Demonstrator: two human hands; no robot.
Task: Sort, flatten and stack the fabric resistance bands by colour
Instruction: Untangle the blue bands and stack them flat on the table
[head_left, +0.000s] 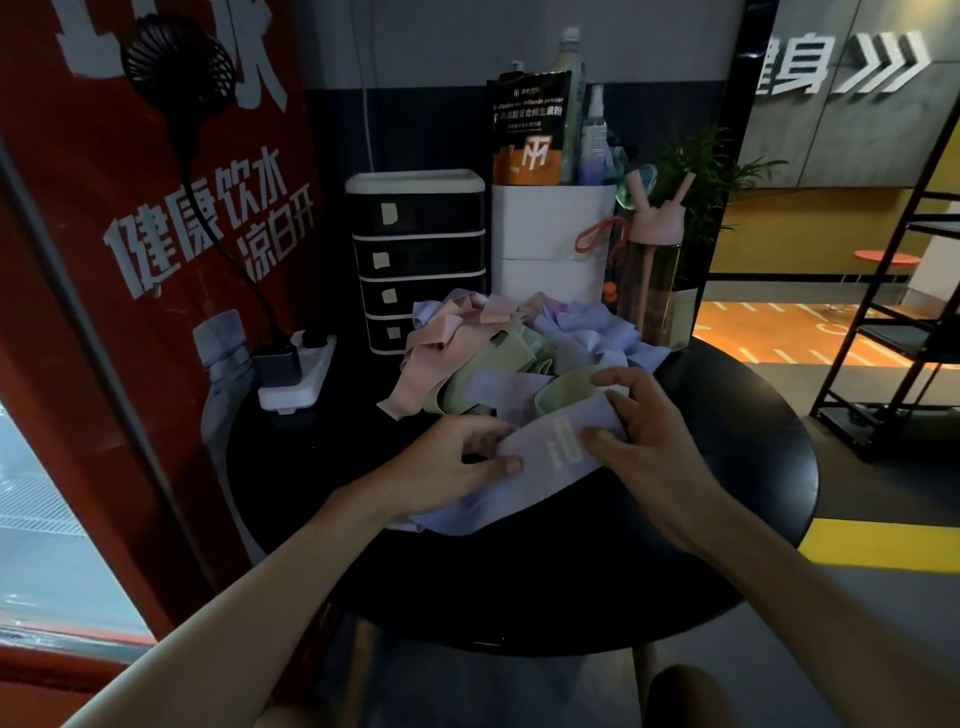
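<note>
At counter (727, 467) centre, left hand (457, 462) and right hand (639, 431) pinch a lilac band (524, 483), label (566, 441) unreadable; rear pouch (530, 130) reads "vitamin powder".

One wide-angle camera, worn on the head, looks forward and down from just above the near edge of the table (519, 582). It sits close over the left hand (457, 460) and right hand (641, 441) and faces the drawer unit (418, 260) at the table's far side.
</note>
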